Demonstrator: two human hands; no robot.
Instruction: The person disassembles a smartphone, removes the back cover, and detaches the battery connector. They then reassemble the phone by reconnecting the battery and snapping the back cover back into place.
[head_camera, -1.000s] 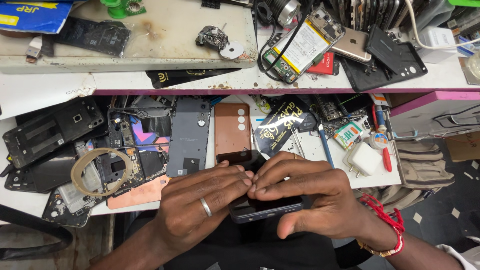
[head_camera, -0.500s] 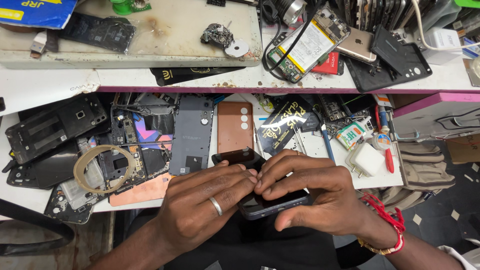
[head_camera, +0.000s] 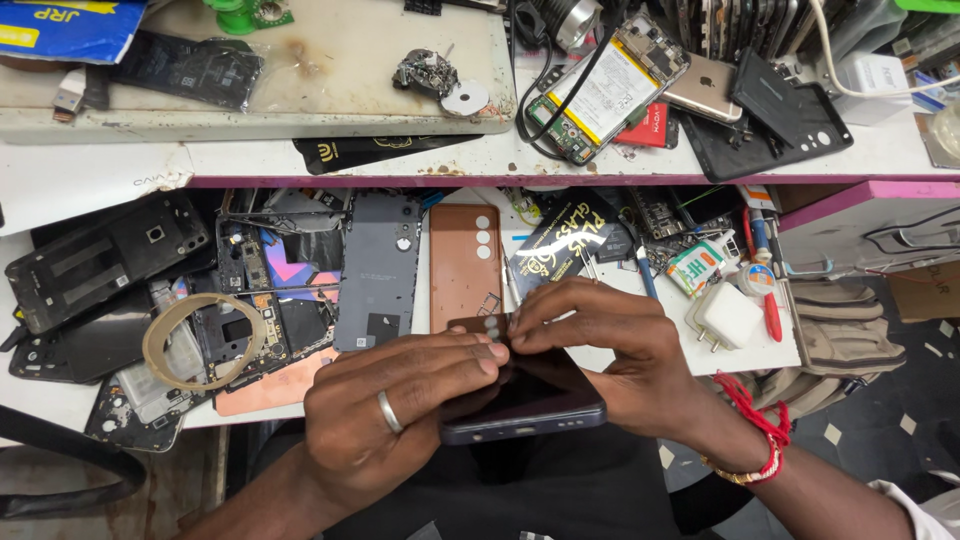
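1. Your left hand (head_camera: 400, 415), a silver ring on one finger, gripped the dark, glossy rectangular smartphone (head_camera: 530, 400) from its left side; the fingers were curled narrow across the phone's upper face, tips pressed down on it.
2. Your right hand (head_camera: 610, 350), with a red thread bracelet (head_camera: 755, 425) at the wrist, arched over the phone's far end. Its fingers were pinched close together, the tips meeting those of your left hand at the phone's top edge.
3. The phone lay flat between both hands, over your lap, just beneath the fingertips and at the near edge of the white workbench (head_camera: 90, 185).
4. Just beyond your fingertips lay a copper-brown plastic phone back cover (head_camera: 465, 260), and left of it a grey phone back cover (head_camera: 378, 265).
5. Well left of your left fingers sat a tan ring of tape (head_camera: 205, 340) on a pile of black phone frames (head_camera: 100, 260).
6. Right of your right fingers rested a white square charger plug (head_camera: 728, 318) and a red-handled screwdriver (head_camera: 772, 315).
7. Far past the fingers, on the raised shelf, an opened phone showed its yellow-edged battery (head_camera: 605, 90).
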